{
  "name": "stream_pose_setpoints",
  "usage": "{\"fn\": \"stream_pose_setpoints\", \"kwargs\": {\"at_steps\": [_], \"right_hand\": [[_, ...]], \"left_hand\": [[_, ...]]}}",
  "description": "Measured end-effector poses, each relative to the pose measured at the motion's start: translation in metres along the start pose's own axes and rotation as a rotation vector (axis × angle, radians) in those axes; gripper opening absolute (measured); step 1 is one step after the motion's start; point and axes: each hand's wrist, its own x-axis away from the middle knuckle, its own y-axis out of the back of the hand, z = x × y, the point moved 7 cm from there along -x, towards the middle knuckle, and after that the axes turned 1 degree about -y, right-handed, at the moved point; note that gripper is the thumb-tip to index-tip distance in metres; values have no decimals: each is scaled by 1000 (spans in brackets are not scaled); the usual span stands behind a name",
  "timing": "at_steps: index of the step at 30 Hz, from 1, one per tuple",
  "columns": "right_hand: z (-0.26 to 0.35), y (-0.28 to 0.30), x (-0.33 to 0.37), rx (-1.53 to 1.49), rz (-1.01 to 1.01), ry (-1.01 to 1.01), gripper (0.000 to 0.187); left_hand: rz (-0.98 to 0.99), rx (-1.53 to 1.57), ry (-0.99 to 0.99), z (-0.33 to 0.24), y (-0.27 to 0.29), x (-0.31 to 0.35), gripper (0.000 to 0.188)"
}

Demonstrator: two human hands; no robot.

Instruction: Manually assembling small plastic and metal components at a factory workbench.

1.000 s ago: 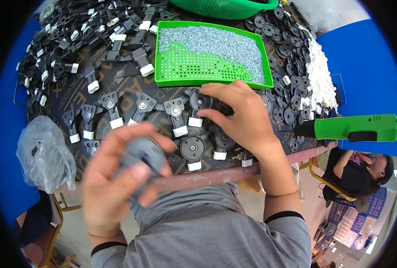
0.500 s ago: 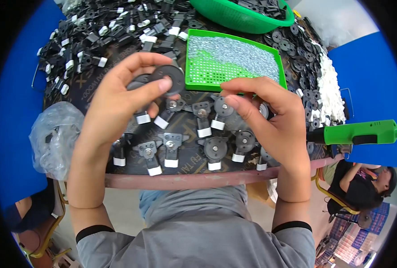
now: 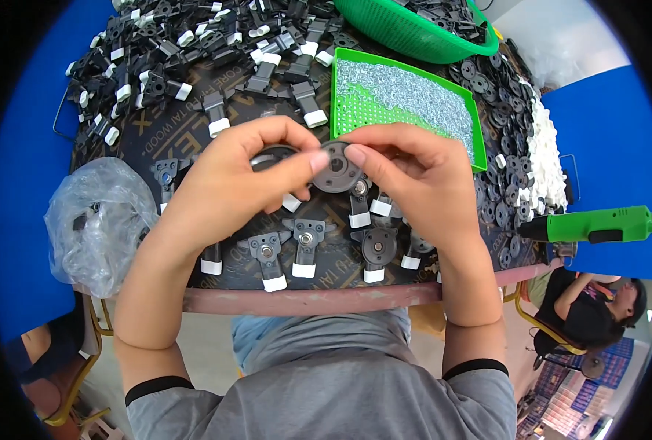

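Dark grey slotted disc (image 3: 334, 180) is up over the mid worktable, short of the green perforated tray (image 3: 355, 114), face tilted toward the wearer. Left hand (image 3: 227, 180): thumb and fingers pinched on its left edge. Right hand (image 3: 432, 172): pinched closed on its right edge. Second disc (image 3: 270, 155) sits behind the left thumb; looks like the left fingers have it too, view partly blocked. Near side, below the hands: black brackets (image 3: 267, 253) with white ends; one bracket to the right carries a mounted disc (image 3: 378, 246). Tray holds silver screws (image 3: 421, 92). Far right: loose discs, white parts (image 3: 542, 165). Right: green power screwdriver (image 3: 608, 224).
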Motion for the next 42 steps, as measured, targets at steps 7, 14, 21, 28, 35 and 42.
{"fn": "stream_pose_setpoints", "kwargs": {"at_steps": [7,14,21,28,35,42], "right_hand": [[27,1,21,46,-171,265,36],[44,-13,40,589,-198,426,54],[40,16,35,633,-90,355,54],[4,5,23,635,163,93,54],[-8,0,21,662,200,82,52],[-10,-4,21,643,245,130,49]], "left_hand": [[98,-154,-26,-1,-19,6,12],[3,-151,-148,-2,-25,9,23],[-135,119,-89,-6,-8,4,29],[-139,653,69,10,24,-4,43],[-33,574,24,1,12,-2,49],[-42,486,1,0,13,-7,47]]}}
